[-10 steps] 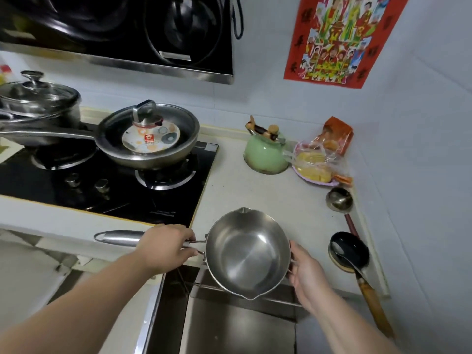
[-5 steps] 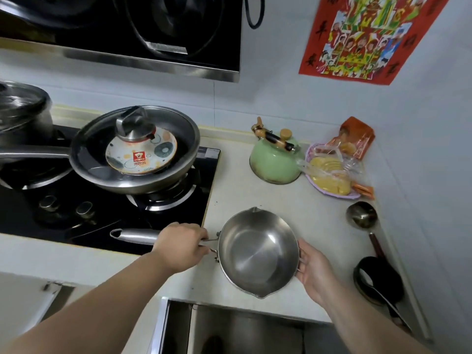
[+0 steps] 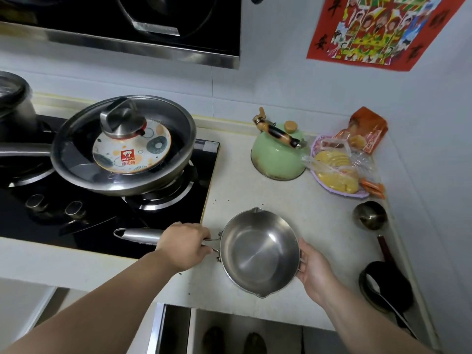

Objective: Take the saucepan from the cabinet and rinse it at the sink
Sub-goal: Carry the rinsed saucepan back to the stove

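A small stainless steel saucepan [image 3: 258, 254] with two pour spouts and a long tubular handle is held level above the white countertop [image 3: 255, 195], empty inside. My left hand [image 3: 184, 246] is wrapped around the handle close to the bowl. My right hand [image 3: 313, 268] cups the far side of the rim. The open cabinet [image 3: 229, 330] is below the counter edge. No sink is in view.
A black gas hob [image 3: 102, 213] lies to the left with a lidded frying pan [image 3: 122, 146] and a steel pot [image 3: 12, 103]. A green kettle [image 3: 277, 152], a basket of snacks [image 3: 339, 169], a ladle [image 3: 370, 215] and a black spoon rest [image 3: 388, 287] line the right.
Both hands have lifted the saucepan up from in front of the open cabinet to above the countertop. The view has shifted up and to the right.
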